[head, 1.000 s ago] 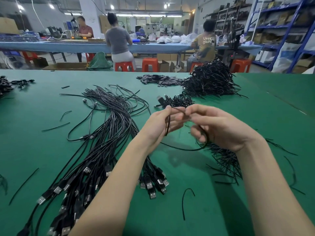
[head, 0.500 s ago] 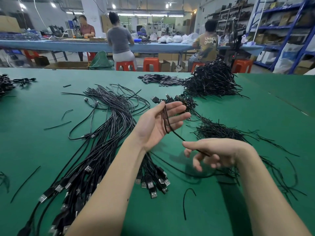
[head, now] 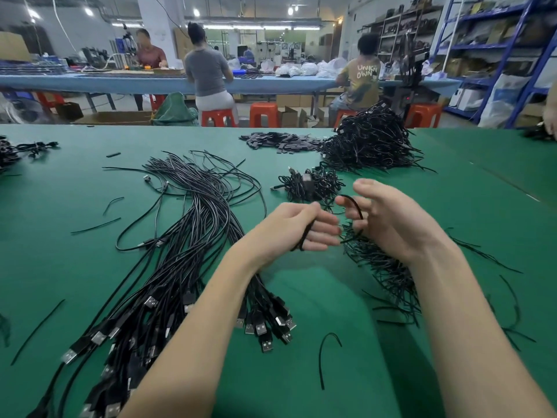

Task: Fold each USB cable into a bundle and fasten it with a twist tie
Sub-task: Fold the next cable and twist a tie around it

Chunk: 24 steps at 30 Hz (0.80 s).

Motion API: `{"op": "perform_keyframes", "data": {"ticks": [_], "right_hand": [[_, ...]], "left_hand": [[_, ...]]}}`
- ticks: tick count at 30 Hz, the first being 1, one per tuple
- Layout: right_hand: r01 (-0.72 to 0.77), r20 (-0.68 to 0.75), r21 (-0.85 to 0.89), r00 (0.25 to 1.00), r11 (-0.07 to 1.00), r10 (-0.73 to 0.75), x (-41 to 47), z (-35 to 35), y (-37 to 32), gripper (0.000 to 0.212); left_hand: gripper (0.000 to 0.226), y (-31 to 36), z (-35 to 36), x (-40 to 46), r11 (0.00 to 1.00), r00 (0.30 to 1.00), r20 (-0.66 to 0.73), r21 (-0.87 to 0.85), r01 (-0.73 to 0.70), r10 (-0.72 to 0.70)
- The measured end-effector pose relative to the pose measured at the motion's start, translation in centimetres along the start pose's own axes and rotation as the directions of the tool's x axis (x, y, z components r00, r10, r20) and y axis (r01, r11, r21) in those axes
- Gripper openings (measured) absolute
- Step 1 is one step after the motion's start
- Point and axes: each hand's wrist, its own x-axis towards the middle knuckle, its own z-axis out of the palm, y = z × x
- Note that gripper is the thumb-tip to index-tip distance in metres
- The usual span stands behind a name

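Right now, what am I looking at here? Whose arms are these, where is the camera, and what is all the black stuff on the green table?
No machine: these are a person's bare hands, filmed from a camera on their head looking down. The left hand grips a folded cable; the right hand loops its other part over the fingers. On the green table lie loose USB cables, a pile of twist ties, a small heap of finished bundles and a bigger heap behind.

We hold both forearms mid-frame; left hand [head: 294, 227] fingers curled gripping, right hand [head: 388, 220] fingers curled, pinching.
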Motion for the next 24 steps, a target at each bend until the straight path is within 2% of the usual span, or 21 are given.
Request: {"op": "perform_keyframes", "data": {"ticks": [3, 5, 8, 11, 13, 14, 16, 18, 21, 24], "right_hand": [[0.034, 0.136, -0.108, 0.991, 0.994, -0.019, -0.6, 1.4, -0.7, 0.007], [-0.005, 0.264, -0.123, 0.964, 0.992, 0.037, -1.0, 1.9, -0.5, 0.007], [-0.116, 0.443, -0.088, 0.885, 0.989, 0.143, -1.3, 1.9, 0.6, 0.008], [-0.228, 0.540, -0.081, 0.808, 0.970, 0.235, -1.4, 1.4, 2.5, 0.011], [-0.315, 0.526, -0.131, 0.782, 0.940, 0.335, -1.3, 0.9, 3.7, 0.015], [-0.346, 0.503, -0.196, 0.768, 0.918, 0.397, -1.4, 0.7, 4.0, 0.020], [-0.368, 0.423, -0.350, 0.759, 0.862, 0.496, -1.4, 0.3, 4.5, 0.029], [-0.369, 0.357, -0.426, 0.771, 0.826, 0.528, -1.1, -0.3, 4.7, 0.039], [-0.365, 0.270, -0.337, 0.846, 0.868, 0.460, -0.5, -0.9, 4.7, 0.033], [-0.277, 0.110, -0.058, 0.953, 0.959, 0.282, 0.2, -1.5, 4.3, 0.024]], "left_hand": [[0.035, -0.2, -0.3, 0.4, 0.993, 0.980, -0.174, 0.094, -0.077, 0.092], [0.034, -0.3, -0.4, 0.3, 0.993, 0.971, -0.212, 0.031, -0.110, 0.114], [0.038, -0.1, 0.2, 0.2, 0.953, 0.969, -0.235, -0.268, -0.142, 0.078], [0.046, 0.4, -0.2, 0.2, 0.765, 0.971, -0.233, -0.616, -0.185, 0.047], [0.049, 0.6, -0.9, 0.1, 0.638, 0.978, -0.195, -0.744, -0.196, 0.072], [0.050, 0.7, -1.1, -0.1, 0.607, 0.982, -0.172, -0.772, -0.187, 0.084], [0.050, 0.7, -1.3, -0.4, 0.600, 0.987, -0.131, -0.784, -0.159, 0.091], [0.051, 0.7, -1.3, -0.5, 0.608, 0.993, -0.078, -0.785, -0.117, 0.091], [0.052, 0.6, -1.6, -1.0, 0.692, 0.995, 0.025, -0.720, -0.051, 0.099], [0.049, 0.5, -1.8, -1.5, 0.824, 0.990, 0.099, -0.565, -0.027, 0.100]]}}
